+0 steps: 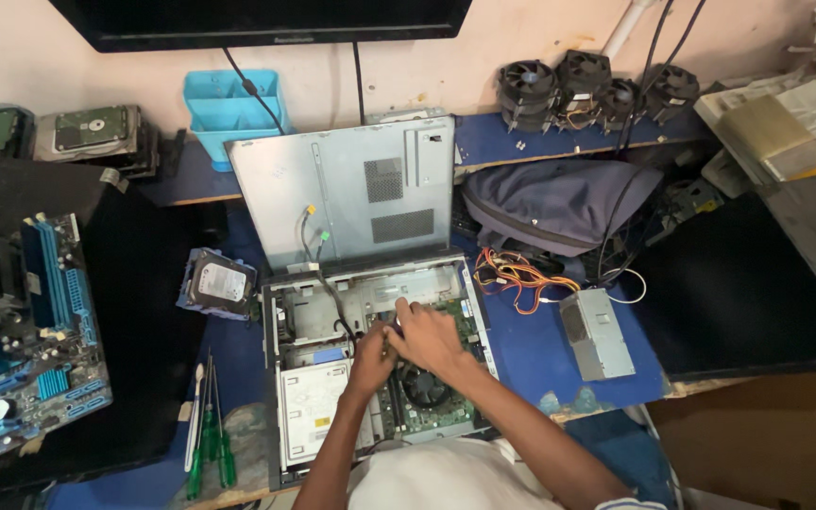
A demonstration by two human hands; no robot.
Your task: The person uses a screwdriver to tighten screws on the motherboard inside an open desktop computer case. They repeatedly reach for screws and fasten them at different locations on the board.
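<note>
Both hands meet inside an open computer case, close together over the green board. The left hand is curled narrow with its fingers bent in, and the right hand lies just beside it, fingers folded down toward the same spot. Something small and dark may be pinched between them, but the view is too coarse to tell what, or whether either hand truly grips.

Just below the right hand sits a round black fan. Below the left hand is a pale drive. Above the hands the case's grey lid stands raised, with thin wires running down from it.

Left of the left hand, outside the case, lies a hard disk, and lower down a set of green-handled screwdrivers. Farther left rests a blue motherboard.

Right of the right hand are a bundle of orange and yellow cables and a grey power supply. Beyond them lies a dark bag, with a group of black coolers above it.
</note>
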